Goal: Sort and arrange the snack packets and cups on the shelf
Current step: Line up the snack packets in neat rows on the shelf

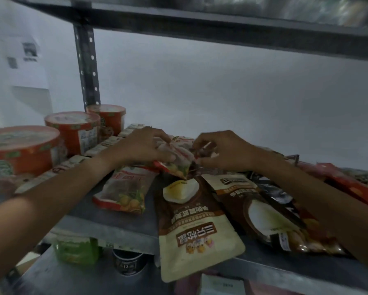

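While both hands work at the middle of the shelf [119, 224], we record the step in hand as lifting one small packet out of a mixed heap. Our left hand [143, 146] has its grip curled round the red-edged fruit packet [177, 159], fingers over its top and thumb beneath; the packet is tilted, its lower corner touching the brown pouches below. Our right hand [225, 150] pinches something dark at the packet's right edge; blur prevents us from telling whether that is the same packet or another beneath it. A second red fruit packet [123, 189] lies flat just beside the left forearm. Two brown-and-cream pouches [191, 218] lie lengthwise, the nearer one overhanging the shelf's front lip. Three orange cups [22, 147] stand in a row at the left, with flat cartons [103, 145] alongside them. Further packets [353, 186] crowd the right end. We judge that good practice calls for raising the held packet clear before moving it sideways, so its corner does not drag the pouches forward. We would lay it on its matching packet, keeping like with like. The overhanging pouch looks liable to slide off if nudged, and we advise pushing it back early. The cups appear already grouped.
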